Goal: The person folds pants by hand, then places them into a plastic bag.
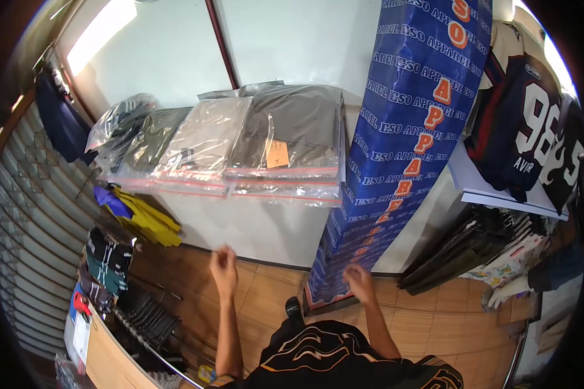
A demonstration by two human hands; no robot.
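My left hand (224, 267) is raised in front of the white counter, its fingers curled with the tips drawn together and nothing seen in them. To the right, my right hand (359, 283) hangs before the foot of the blue-wrapped pillar (402, 129), fingers loosely bent and slightly apart, holding nothing visible. Neither hand touches the goods. Beyond my left hand, clear bags of folded clothes lie on the counter: a grey garment (292, 120) with an orange tag (277, 153), a beige garment (204, 136) and an olive garment (150, 139).
Yellow cloth (146, 217) hangs at the counter's left end. A rack of black hangers (146, 311) and a wooden desk (113, 353) stand at lower left. On the right are a number 98 jersey (522, 123), hanging clothes (464, 249) and a gloved mannequin hand (506, 293).
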